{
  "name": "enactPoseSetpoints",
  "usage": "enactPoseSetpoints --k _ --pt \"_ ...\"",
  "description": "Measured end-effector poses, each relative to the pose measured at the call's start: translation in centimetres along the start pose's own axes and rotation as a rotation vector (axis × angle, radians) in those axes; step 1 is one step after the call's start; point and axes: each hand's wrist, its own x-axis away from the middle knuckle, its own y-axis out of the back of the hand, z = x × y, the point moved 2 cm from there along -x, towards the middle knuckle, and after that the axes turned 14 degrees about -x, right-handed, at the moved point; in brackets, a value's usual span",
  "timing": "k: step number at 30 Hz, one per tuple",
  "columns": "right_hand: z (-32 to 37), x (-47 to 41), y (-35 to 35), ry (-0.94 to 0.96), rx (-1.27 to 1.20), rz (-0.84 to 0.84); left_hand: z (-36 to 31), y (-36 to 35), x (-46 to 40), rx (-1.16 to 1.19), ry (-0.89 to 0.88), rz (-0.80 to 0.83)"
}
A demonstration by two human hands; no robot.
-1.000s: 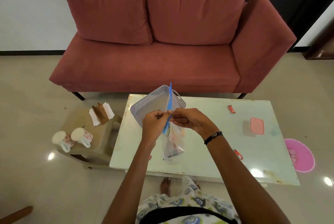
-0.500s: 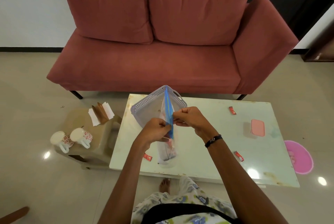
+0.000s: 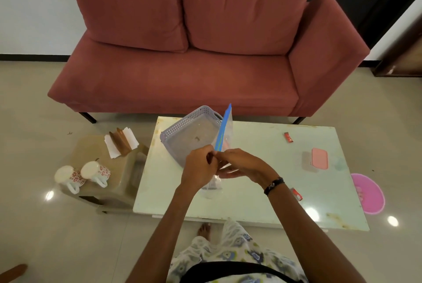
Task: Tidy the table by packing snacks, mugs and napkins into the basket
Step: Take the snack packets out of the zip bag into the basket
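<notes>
A clear zip bag point(image 3: 222, 133) with a blue seal strip is held upright over the white table point(image 3: 262, 168), its lower part hidden behind my hands. My left hand point(image 3: 198, 169) and my right hand point(image 3: 242, 164) both pinch the bag's blue strip, close together. Just behind them stands the lilac perforated basket point(image 3: 182, 131), holding nothing large. Small red snack packets lie at the far right point(image 3: 288, 137) and near right point(image 3: 296, 194) of the table. Two white mugs with red flowers point(image 3: 82, 174) and folded napkins point(image 3: 121, 143) sit on a low stool to the left.
A pink-lidded box point(image 3: 316, 160) rests on the table's right part. A pink round lid or bowl point(image 3: 367, 193) lies on the floor to the right. A red sofa point(image 3: 194, 54) stands behind the table. My bare foot point(image 3: 204, 230) shows under the near edge.
Both hands have slid down along the blue strip and drawn closer together; the strip now tilts to the right and sticks up higher above them. The bag's bottom hangs lower behind my hands.
</notes>
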Motion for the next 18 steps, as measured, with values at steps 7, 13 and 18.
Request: enactPoseSetpoints --k 7,13,18 --pt "-2.4 -0.1 0.0 -0.025 -0.209 0.069 0.8 -1.1 1.0 0.047 0.055 0.016" --pt "-1.5 0.1 0.4 -0.081 0.124 0.153 1.0 -1.5 1.2 0.024 0.035 0.086" --pt "-1.6 0.1 0.7 -0.006 0.222 0.144 0.9 -1.9 1.8 0.151 0.158 0.205"
